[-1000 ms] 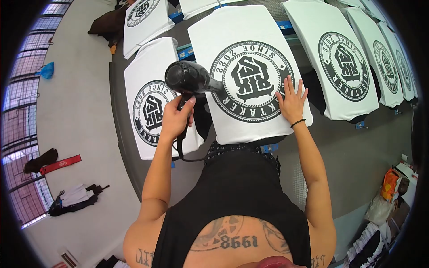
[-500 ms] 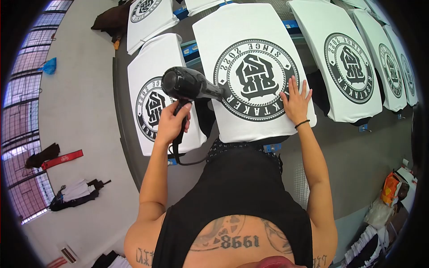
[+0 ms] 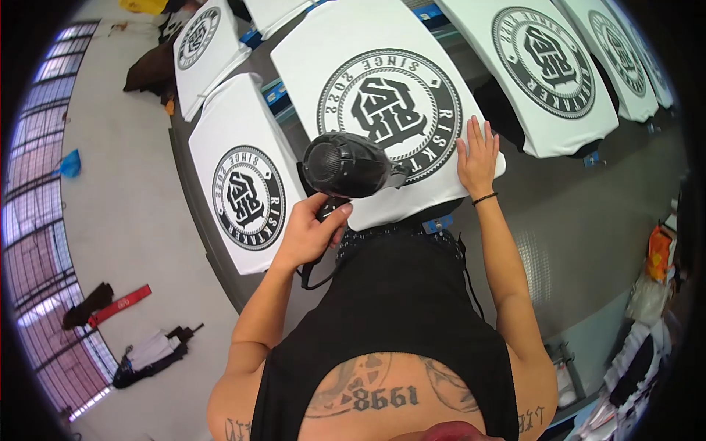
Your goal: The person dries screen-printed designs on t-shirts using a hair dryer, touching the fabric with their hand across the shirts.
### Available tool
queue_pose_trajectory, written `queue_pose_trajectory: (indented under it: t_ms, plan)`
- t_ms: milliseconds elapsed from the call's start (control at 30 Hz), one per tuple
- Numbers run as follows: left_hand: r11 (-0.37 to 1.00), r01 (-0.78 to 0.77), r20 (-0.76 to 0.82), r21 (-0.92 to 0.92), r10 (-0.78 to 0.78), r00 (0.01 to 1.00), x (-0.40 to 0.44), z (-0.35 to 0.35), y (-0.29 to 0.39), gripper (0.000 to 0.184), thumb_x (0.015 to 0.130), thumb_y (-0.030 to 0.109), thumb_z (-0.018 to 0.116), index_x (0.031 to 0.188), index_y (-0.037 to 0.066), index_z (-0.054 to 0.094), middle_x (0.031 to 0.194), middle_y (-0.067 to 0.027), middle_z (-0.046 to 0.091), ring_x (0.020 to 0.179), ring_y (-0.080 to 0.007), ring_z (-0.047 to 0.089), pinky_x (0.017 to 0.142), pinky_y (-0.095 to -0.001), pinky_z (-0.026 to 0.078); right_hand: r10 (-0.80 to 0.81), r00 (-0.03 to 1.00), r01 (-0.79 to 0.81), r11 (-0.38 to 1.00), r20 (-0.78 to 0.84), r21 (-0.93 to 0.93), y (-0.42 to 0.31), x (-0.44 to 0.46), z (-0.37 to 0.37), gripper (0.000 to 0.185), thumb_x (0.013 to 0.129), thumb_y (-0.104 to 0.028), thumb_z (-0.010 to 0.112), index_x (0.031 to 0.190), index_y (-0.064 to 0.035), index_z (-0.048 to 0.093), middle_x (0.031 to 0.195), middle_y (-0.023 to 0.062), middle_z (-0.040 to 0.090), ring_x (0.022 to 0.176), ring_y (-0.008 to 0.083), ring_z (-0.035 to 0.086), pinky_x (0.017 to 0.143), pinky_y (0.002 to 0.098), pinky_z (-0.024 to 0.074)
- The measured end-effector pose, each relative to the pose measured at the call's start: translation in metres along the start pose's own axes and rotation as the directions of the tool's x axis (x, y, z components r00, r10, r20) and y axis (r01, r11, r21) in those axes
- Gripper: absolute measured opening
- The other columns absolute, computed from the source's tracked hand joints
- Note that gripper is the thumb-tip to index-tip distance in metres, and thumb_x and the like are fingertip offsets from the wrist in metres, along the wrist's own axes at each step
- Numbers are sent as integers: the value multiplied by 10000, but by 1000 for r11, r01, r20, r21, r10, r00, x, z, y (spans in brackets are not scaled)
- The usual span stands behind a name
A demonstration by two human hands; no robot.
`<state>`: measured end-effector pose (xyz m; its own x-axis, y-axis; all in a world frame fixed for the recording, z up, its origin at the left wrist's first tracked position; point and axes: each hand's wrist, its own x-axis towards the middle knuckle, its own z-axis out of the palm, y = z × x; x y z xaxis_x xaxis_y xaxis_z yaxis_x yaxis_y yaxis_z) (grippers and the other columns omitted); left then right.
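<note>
My left hand [image 3: 318,229] is closed around the handle of a black hair dryer [image 3: 344,166]. The dryer's nozzle points right, over the lower part of a white T-shirt [image 3: 294,55] stretched on a flat board. A round black print [image 3: 390,110] reading "SINCE 2022" and "RISKTAKER" covers the shirt's middle; the dryer hides its lower left part. Flat on the shirt's right edge, beside the print, lies my right hand [image 3: 479,158] with fingers stretched out. It holds nothing.
Another printed white shirt [image 3: 246,198] lies on a board at left, and one more [image 3: 544,66] at right. Several others stand along the grey table [image 3: 198,228]. The dryer's cord [image 3: 312,283] hangs near my waist. Bags and cloth [image 3: 651,287] are piled at far right.
The hair dryer has moved right and down over the shirt, from the print's left edge to its lower part. My right hand stays at the shirt's right edge. The view has shifted and turned.
</note>
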<state>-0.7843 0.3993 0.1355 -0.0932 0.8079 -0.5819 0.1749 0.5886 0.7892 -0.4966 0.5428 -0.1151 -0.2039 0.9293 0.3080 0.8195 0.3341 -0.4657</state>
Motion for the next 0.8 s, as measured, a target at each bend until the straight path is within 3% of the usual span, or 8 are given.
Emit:
queue_pose_trajectory:
  t_ms: [267,433,567,667,700,800]
  plan:
    - [981,-88,158,173,60,986,49,54,51,300,969,241,660,1083,-37,652,592,7,550,482,-65,536,448,-242,441,68,991,-53,991,-118,120,1,0,1,392,1023,-207,478,1333,7,588,1421,148,567,1408,380,409,1192,518,238]
    - [965,-201,206,166,165,965,90,73,69,300,973,265,648,880,-15,592,557,-23,553,459,-89,533,439,-258,426,166,966,-100,946,-196,307,3,-2,1,371,1027,-141,455,1349,-9,584,1432,135,562,1425,372,394,1207,502,226]
    - [944,-258,207,208,215,954,119,85,93,282,971,258,645,908,-15,610,595,-13,556,462,-91,535,434,-258,416,157,945,-86,966,-287,244,-2,-3,-4,382,1029,-154,445,1353,-8,586,1434,111,565,1434,357,389,1209,526,194]
    - [929,-299,198,217,258,946,137,90,109,293,974,255,640,841,-3,596,561,-12,545,455,-91,529,428,-259,399,162,940,-120,981,-302,151,-5,-5,-10,391,1028,-174,439,1350,-13,592,1443,86,562,1438,347,387,1213,537,163]
    - [917,-276,171,289,235,957,144,89,113,281,981,248,644,871,-9,616,617,-12,560,491,-88,515,461,-256,394,166,941,-125,980,-296,153,-5,-5,-10,399,1020,-181,438,1347,-19,598,1443,69,565,1443,335,382,1215,541,141]
    - [914,-318,128,252,295,947,166,86,124,293,979,259,647,866,-9,608,665,-26,572,509,-92,528,463,-258,418,168,944,-128,980,-285,152,-5,-5,-11,401,1008,-170,446,1346,-16,598,1437,72,569,1443,329,381,1213,545,139]
